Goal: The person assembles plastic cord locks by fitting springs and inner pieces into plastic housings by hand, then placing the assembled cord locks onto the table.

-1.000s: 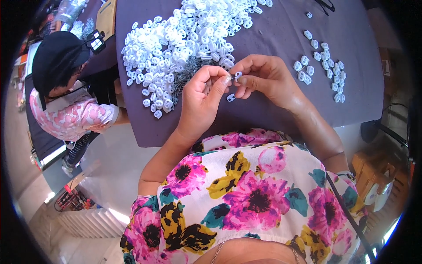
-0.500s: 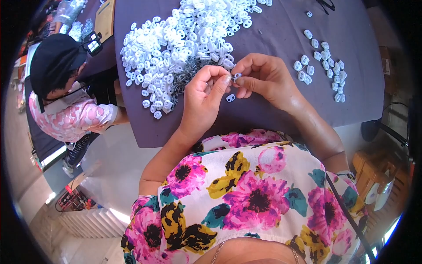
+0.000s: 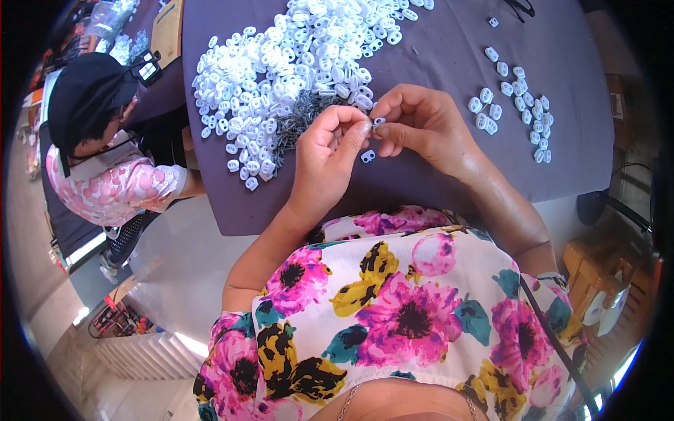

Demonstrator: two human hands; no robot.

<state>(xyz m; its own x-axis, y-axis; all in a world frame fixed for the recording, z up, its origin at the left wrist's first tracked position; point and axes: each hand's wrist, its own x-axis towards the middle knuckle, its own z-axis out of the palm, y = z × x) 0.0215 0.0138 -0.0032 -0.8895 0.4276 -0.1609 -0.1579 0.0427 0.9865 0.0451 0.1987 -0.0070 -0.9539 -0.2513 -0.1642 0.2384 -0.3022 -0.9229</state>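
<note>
Between the thumb and fingers of my right hand (image 3: 430,133) is a small white cord lock piece (image 3: 379,121), oval with two holes. My left hand (image 3: 326,154) is closed in a pinch right beside it, the fingertips almost touching the piece. What the left fingertips hold is too small and covered to make out. Just below the hands one loose white piece (image 3: 368,156) lies on the dark tablecloth (image 3: 442,63). Behind my left hand is a heap of small dark grey parts (image 3: 298,116), possibly springs, against a large pile of white pieces (image 3: 302,56).
Several white pieces (image 3: 519,88) lie scattered at the right of the table. A dark wire-like thing (image 3: 521,10) is at the far edge. To the left sits a person in a black cap (image 3: 91,98). Brown boxes (image 3: 593,277) stand at the lower right.
My left hand has shifted very slightly to the right, closer to the white piece. My right hand stays in place. The person at the left has moved their head a little.
</note>
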